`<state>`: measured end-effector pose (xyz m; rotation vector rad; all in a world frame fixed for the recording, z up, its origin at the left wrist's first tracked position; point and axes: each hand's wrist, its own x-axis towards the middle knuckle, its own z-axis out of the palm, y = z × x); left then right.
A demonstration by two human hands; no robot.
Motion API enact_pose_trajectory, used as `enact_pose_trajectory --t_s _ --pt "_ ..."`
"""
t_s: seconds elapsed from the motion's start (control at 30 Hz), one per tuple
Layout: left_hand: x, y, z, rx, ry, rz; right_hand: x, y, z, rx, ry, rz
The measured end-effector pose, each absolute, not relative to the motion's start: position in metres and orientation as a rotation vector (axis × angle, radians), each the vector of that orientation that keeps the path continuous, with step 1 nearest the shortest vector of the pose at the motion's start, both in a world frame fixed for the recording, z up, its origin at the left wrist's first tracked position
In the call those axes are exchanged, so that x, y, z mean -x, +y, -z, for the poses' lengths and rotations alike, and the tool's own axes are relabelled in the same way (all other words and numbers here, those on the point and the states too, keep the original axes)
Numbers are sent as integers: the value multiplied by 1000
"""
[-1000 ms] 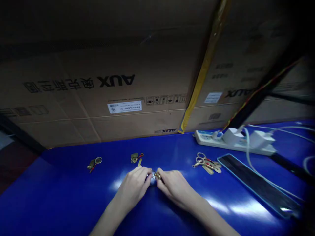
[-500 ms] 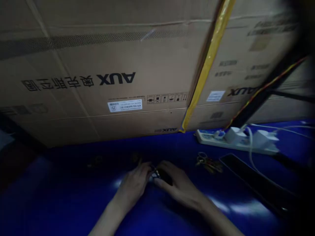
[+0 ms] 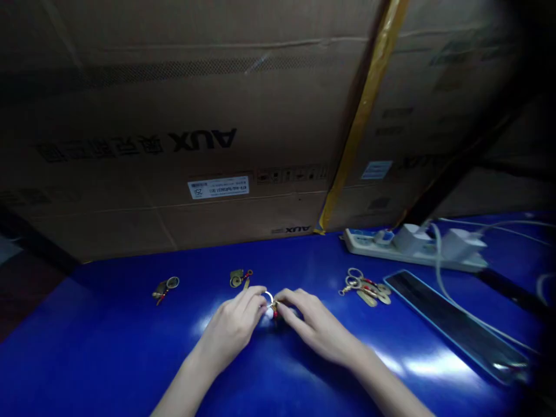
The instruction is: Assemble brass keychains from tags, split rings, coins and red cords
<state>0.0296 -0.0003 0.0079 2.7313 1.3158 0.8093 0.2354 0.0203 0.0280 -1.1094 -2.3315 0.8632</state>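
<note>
My left hand [image 3: 232, 327] and my right hand [image 3: 315, 327] meet at the middle of a blue table [image 3: 108, 353]. Between their pinched fingertips is a small key ring [image 3: 270, 302] with a brass piece and a red bit. Both hands are closed on it. Three other small sets lie on the table: a key set [image 3: 165, 288] to the left, a second key set [image 3: 240, 278] just beyond my left hand, and a larger bunch of keys and rings [image 3: 367, 289] to the right.
Large cardboard boxes [image 3: 208, 145] printed AUX stand along the back of the table. A white power strip [image 3: 412, 249] with chargers and white cables sits at the right rear. A dark phone [image 3: 452, 324] lies flat at the right.
The lighting dimmed on the table and came back. My fingertips shifted slightly on the key ring, and the ring now shows more clearly between them. The other key sets stayed put.
</note>
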Motion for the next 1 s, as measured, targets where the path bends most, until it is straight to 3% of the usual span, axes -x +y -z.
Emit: enact_pose_trajectory --t_s 0.53,1.0 --pt "-33 -1 -7 -2568 1268 -905 -234 19 -26 1155 -2469 -537" --pt "-36 -8 -19 -2516 1101 -1064 -240 27 -36 946 -1850 -1452"
